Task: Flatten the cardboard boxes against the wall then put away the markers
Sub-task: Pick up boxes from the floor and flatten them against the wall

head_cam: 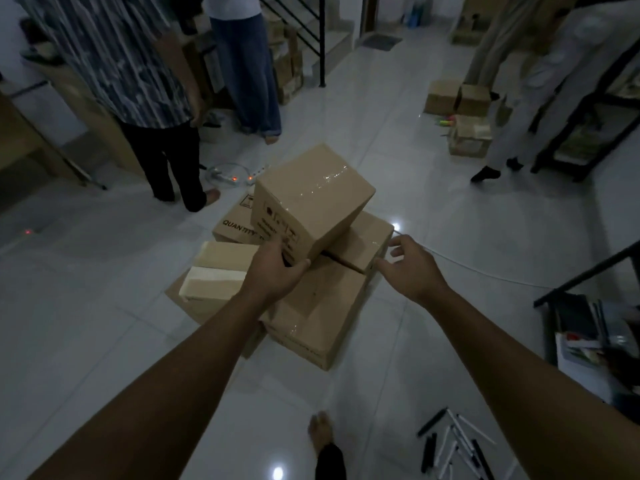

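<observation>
Tilted taped carton gripped at lower corner by left hand; open right hand just right, nearer frame centre-right.

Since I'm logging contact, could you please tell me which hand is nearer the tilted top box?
Left. The left hand grips the tilted box at its lower corner; the right hand hovers open beside it.

We take this for a home pressed into packing use: glossy white floor tiles, a staircase with black railing. Taped cartons stacked about, barefoot people standing, markers loose on the floor.
</observation>
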